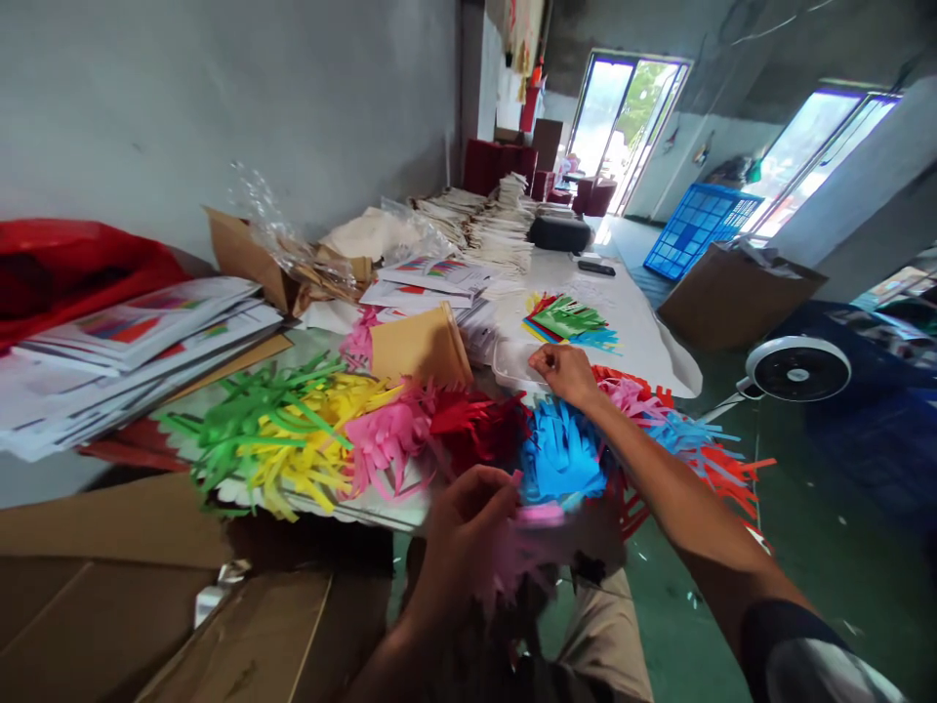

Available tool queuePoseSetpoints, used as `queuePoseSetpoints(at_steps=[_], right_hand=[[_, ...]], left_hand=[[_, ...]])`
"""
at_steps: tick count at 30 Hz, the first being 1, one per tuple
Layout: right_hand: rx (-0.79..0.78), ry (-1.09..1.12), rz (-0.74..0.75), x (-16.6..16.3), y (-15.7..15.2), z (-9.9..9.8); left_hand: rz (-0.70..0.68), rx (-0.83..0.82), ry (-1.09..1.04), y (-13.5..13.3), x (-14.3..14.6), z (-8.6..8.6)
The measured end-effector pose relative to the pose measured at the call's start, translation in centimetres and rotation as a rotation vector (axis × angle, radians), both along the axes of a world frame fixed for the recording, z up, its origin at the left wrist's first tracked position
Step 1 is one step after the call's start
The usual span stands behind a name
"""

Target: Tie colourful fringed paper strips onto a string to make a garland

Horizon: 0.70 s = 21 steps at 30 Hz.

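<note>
My left hand [468, 522], low at the table's front edge, pinches pink fringed paper [542, 515] that hangs down, blurred. Farther forward, my right hand [567, 373] has its fingertips pressed together over a clear plastic tray [509, 363]. Whatever sits between those fingertips is too small to make out. Fringed paper bundles line the front edge: green [249, 415], yellow [307, 444], pink [391, 434], dark red [479, 430] and blue [562, 449]. Red fringed strips [732, 478] droop over the right corner. Beyond the tray lies a fan of multicoloured cut paper [571, 320].
Printed sheets [139, 337] are stacked at the left, near a brown envelope [421, 347]. White stacks [502, 229] and a black phone-like object [595, 268] lie farther back. Cardboard boxes [95, 605] stand below left; a round fan [797, 369] is at the right.
</note>
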State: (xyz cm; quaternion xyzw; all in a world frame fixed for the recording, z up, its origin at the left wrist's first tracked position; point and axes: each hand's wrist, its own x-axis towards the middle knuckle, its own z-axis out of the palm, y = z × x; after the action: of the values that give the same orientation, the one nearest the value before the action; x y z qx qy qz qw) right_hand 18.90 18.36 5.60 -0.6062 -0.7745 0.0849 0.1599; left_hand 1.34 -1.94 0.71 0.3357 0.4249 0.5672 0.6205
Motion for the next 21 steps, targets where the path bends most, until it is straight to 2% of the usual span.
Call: queuePoseSetpoints(at_steps=[3,4,6,8,13,18,21], right_hand=[[0.005,0.129,0.144,0.7,-6.1,1.9],[-0.009,0.267,0.252,1.0,-8.3,2.4],[-0.051,0.432,0.371,1.7,-12.1,3.4],[-0.078,0.49,0.422,2.4,-14.8,4.1],[-0.062,0.452,0.446,3.6,-17.4,4.7],[0.003,0.434,0.446,4.2,-18.8,5.0],[0.046,0.393,0.465,4.6,-19.8,5.2]], left_hand=[[0.108,0.118,0.111,0.1,-0.3,1.1],[0.13,0.159,0.149,0.1,-0.3,1.3],[0.131,0.218,0.222,-0.1,-0.2,1.6],[0.096,0.249,0.286,-0.4,0.2,1.7],[0.071,0.309,0.419,-1.3,1.6,1.9],[0.133,0.463,0.574,-2.1,2.3,2.5],[0.105,0.536,0.638,-2.5,2.5,2.9]])
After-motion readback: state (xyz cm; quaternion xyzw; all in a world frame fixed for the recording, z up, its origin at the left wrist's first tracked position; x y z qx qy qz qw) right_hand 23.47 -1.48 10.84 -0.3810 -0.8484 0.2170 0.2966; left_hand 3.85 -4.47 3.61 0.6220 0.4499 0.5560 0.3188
